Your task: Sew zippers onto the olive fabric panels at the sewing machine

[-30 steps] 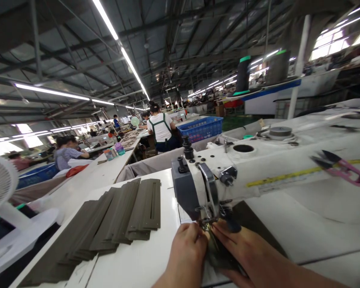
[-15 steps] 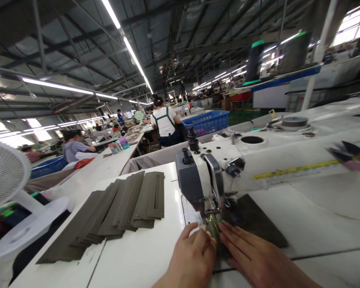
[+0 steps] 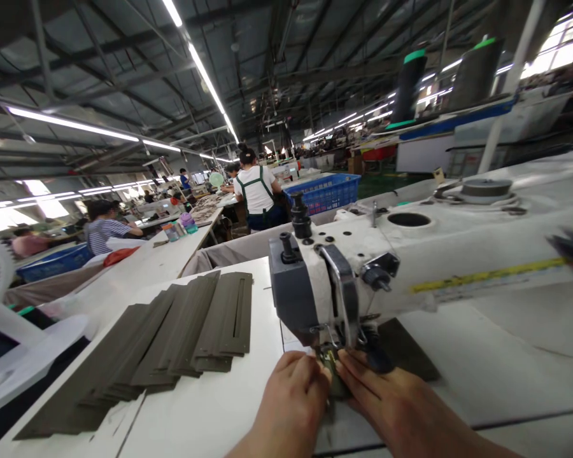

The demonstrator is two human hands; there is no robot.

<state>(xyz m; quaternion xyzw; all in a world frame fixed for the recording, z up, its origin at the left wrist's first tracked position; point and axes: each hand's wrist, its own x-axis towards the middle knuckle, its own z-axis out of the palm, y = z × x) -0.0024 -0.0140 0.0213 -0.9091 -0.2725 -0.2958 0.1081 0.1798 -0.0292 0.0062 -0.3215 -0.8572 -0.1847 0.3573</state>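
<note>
Olive fabric [image 3: 407,348] under 2 hands [image 3: 298,397] [image 3: 395,395]

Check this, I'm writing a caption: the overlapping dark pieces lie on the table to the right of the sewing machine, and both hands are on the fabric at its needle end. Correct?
Not quite: the head view shows the overlapping dark pieces on the table left of the sewing machine. The left hand and right hand are on the fabric at its needle end.
</note>
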